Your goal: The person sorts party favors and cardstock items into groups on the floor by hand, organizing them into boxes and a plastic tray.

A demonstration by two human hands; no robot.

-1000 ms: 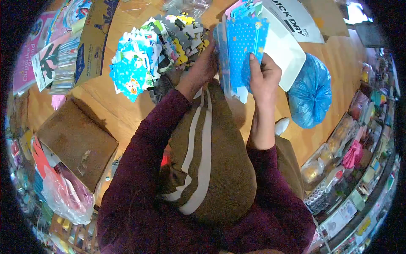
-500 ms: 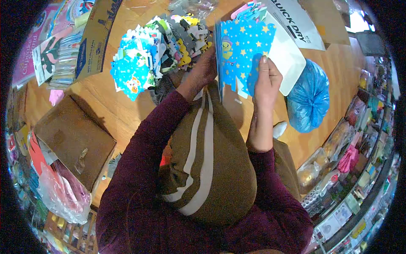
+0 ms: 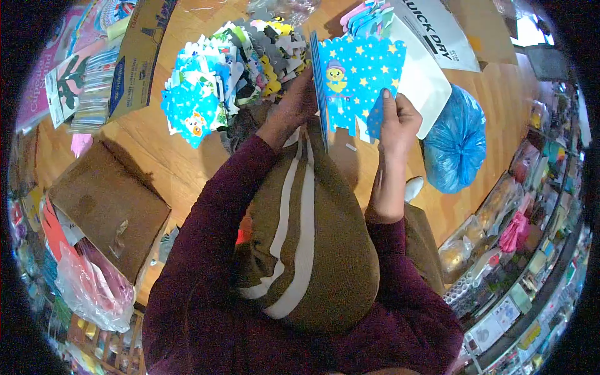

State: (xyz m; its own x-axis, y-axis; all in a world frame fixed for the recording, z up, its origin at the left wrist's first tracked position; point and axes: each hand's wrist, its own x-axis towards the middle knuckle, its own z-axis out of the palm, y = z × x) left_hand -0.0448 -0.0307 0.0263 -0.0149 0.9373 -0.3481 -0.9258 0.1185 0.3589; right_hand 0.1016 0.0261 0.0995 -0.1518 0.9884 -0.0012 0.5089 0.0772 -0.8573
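A blue starred card [image 3: 359, 69] with a yellow chick print faces up, gripped at its lower right edge by my right hand [image 3: 399, 122], thumb on top. My left hand [image 3: 299, 103] is closed on the left side of a stack of cards [image 3: 316, 81], seen edge-on; its fingertips are hidden behind the stack. Left of that hand, a heap of blue and white cut-outs [image 3: 197, 94] lies on the floor, beside grey and yellow cut-outs [image 3: 275, 59]. Behind the blue card is a white tray [image 3: 431, 94].
A blue plastic bag [image 3: 455, 140] lies at the right. Pink and blue pieces [image 3: 369, 22] are at the top. Cardboard boxes [image 3: 109, 203] [image 3: 140, 62] stand at the left, near a clear bag of red items [image 3: 94, 287]. Packed shelves [image 3: 500, 250] line the right.
The stack has shifted slightly left. The front blue card now shows more of its chick print, and my right hand has moved slightly right and down.
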